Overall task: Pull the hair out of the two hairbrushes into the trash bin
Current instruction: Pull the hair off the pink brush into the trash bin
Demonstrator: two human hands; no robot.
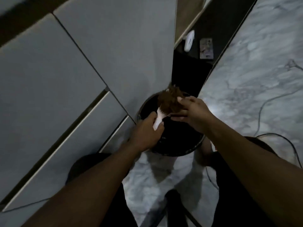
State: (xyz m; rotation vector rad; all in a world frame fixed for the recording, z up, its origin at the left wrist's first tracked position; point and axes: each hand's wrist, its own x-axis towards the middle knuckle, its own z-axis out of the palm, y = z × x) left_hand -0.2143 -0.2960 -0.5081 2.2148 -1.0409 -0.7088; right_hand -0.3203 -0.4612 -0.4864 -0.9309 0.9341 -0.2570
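Your left hand [147, 128] was wrapped closed around the white plastic handle of a hairbrush [159, 117], its head matted with a thick clump of brown hair [170, 102]. The brush pointed toward one o'clock above the round black trash bin [193, 149], which stood on the grey marbled floor [254, 79] against the grey drawer fronts [65, 79] at nine o'clock. Your right hand [195, 110] came in from three o'clock, fingers [183, 100] curled onto the hair clump at the brush head; how tightly they pinched it was blurred. A thin dark cable [262, 105] lay across the floor at three o'clock.
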